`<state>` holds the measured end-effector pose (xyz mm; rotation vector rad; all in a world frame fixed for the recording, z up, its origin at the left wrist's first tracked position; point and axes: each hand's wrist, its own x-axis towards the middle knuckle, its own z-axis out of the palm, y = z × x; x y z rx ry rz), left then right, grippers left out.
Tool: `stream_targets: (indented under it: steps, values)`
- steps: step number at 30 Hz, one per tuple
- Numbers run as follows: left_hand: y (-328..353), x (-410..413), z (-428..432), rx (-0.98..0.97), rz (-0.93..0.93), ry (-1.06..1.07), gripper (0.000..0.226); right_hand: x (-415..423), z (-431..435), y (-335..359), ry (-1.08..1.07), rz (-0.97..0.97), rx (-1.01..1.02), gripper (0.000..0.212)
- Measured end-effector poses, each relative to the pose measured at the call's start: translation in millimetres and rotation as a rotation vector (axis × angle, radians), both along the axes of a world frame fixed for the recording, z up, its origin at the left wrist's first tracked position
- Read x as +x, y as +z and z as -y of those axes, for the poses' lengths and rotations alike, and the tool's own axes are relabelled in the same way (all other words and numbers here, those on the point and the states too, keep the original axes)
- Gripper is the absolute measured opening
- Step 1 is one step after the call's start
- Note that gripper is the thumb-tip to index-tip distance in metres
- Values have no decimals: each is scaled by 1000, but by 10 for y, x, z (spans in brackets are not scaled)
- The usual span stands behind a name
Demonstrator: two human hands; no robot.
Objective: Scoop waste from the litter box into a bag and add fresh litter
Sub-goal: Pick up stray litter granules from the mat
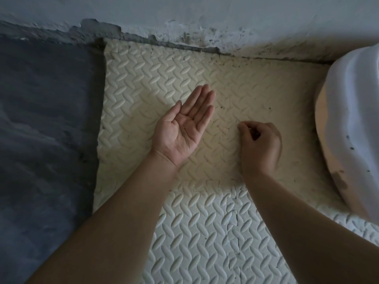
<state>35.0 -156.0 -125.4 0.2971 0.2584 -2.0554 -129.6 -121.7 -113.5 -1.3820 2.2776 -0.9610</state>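
Left hand [185, 128] flat, palm up, seemingly empty. Right hand [259, 144] at its 3 o'clock: fingertips pinched on mat [266, 78], contents untellable. Judgement: release specks [269, 108] over palm centre.

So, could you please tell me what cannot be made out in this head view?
Head view only:
- Right hand: fingertips curl together; whether they pinch anything is too small and shadowed to tell.
- White tub: cut off by the right edge, inside unseen.
- Specks on the foam mat: too small to identify.
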Motion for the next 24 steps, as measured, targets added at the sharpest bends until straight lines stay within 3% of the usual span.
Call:
stream_targets:
  steps: [8, 13, 16, 19, 24]
  values:
    - [19, -23, -6, -63, 32, -52, 53, -23, 55, 67, 12, 29, 73, 3]
    - [29, -35, -2, -97, 51, -54, 53, -37, 123, 122, 182, -266, 205, 17]
    - [28, -38, -3, -95, 59, -54, 53, -20, 127, 114, 182, -307, 254, 20]
    - [16, -49, -6, -101, 61, -48, 55, 55, 99, 175, 188, -250, 239, 20]
    - [-10, -71, -5, -118, 67, -17, 54, 599, -221, 379, 352, 32, 46, 20]
